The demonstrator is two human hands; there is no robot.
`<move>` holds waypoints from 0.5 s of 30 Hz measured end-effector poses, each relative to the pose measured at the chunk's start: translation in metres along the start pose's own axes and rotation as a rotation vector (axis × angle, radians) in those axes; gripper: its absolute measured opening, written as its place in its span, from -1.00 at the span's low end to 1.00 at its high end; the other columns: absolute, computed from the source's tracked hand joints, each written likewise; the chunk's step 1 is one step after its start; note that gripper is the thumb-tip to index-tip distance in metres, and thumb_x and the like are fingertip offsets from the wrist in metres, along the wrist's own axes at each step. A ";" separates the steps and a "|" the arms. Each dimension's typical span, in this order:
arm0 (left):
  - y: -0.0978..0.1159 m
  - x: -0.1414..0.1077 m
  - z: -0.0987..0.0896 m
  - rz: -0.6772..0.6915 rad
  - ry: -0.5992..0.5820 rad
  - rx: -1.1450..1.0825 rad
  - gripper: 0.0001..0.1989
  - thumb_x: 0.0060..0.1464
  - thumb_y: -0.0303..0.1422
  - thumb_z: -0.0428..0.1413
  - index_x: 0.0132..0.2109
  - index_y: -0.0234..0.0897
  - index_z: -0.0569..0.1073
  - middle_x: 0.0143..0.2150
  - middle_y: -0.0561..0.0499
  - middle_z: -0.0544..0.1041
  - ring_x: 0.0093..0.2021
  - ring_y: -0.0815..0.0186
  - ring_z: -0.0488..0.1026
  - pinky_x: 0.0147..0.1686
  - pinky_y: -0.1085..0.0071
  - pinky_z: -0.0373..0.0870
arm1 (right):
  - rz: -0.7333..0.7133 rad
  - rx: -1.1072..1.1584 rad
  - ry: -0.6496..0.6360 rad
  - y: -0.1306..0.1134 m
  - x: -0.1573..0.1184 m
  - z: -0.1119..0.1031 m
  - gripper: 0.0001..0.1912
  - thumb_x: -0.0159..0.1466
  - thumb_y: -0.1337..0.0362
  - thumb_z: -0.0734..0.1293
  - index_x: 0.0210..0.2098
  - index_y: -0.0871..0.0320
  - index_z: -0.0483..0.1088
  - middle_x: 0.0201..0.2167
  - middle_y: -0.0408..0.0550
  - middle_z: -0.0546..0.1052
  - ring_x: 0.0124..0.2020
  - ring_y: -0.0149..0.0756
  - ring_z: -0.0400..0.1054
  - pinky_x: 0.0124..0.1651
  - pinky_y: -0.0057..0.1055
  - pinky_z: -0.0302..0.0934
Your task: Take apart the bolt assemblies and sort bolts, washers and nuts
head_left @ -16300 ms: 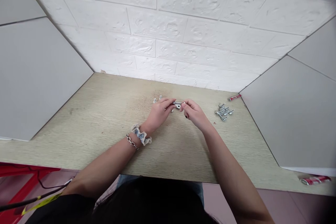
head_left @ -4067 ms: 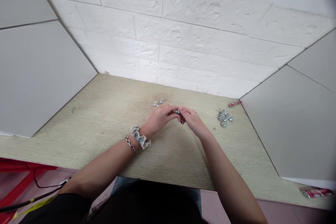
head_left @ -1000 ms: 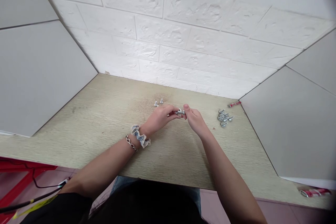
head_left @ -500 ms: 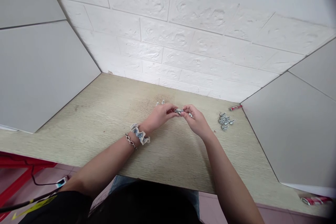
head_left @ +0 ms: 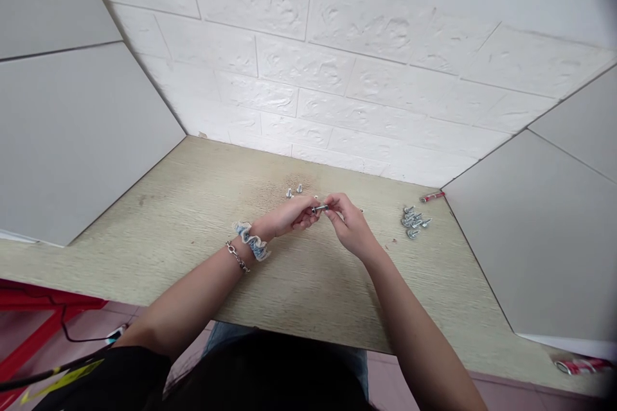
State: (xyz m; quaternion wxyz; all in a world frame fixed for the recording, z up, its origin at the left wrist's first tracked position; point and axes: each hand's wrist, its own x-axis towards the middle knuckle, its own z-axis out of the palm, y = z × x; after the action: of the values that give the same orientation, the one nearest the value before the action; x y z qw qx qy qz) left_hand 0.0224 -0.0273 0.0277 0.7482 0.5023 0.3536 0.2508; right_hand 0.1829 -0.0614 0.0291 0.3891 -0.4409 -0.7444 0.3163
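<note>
Between both hands, a small metal bolt (head_left: 319, 209) lies roughly level, its wider head end toward the left. My left hand (head_left: 293, 214) is closed with its fingertips on the head end. My right hand (head_left: 346, 223) pinches the other end between thumb and fingers, which partly hides it. Just beyond my left hand, two small silver bolts (head_left: 289, 193) stand on the wooden tabletop (head_left: 299, 276). Small pale bits show behind my right hand, mostly covered by it.
A pile of several silver bolts (head_left: 413, 221) lies to the right. One red tube (head_left: 432, 196) rests near the right panel's back corner, and a red can (head_left: 583, 367) at the lower right. Grey panels (head_left: 91, 141) and a white brick-pattern wall (head_left: 328, 103) border the tabletop.
The bolt has turned so its shank shows sideways between my hands. My left hand has rolled and its fingers have curled in; both hands have shifted slightly left.
</note>
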 end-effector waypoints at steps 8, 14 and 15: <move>0.003 -0.003 0.002 0.010 0.016 0.044 -0.71 0.05 -0.24 -0.04 -0.49 -0.37 0.29 -0.60 0.10 0.20 -0.67 0.57 0.03 -0.74 0.61 -0.12 | 0.151 0.241 0.036 0.007 0.000 0.000 -0.75 0.17 0.17 0.20 -0.18 0.09 0.12 -0.29 -0.11 0.36 -0.25 -0.37 0.26 -0.18 -0.39 0.16; 0.001 -0.003 0.003 0.059 0.029 0.136 -0.68 0.05 -0.19 -0.04 -0.50 -0.36 0.30 -0.58 0.08 0.25 -0.65 0.55 0.09 -0.72 0.61 -0.06 | 0.328 0.106 -0.007 0.012 0.002 0.005 -0.43 0.22 -0.12 -0.02 -0.69 0.16 0.09 -0.72 -0.17 0.19 -0.59 -0.42 0.13 -0.41 -0.43 0.06; 0.001 -0.003 0.003 0.057 0.030 0.151 -0.68 0.05 -0.19 -0.03 -0.51 -0.36 0.30 -0.58 0.08 0.24 -0.65 0.55 0.09 -0.72 0.60 -0.06 | 0.341 0.099 -0.020 0.012 0.003 0.005 -0.44 0.22 -0.12 0.00 -0.69 0.16 0.10 -0.72 -0.18 0.19 -0.60 -0.43 0.13 -0.42 -0.43 0.05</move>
State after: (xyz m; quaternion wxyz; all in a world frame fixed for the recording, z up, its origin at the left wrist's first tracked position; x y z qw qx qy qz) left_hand 0.0228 -0.0308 0.0299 0.6953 0.5635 0.3682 0.2521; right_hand 0.1828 -0.0549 0.0180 0.3437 -0.5381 -0.6460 0.4183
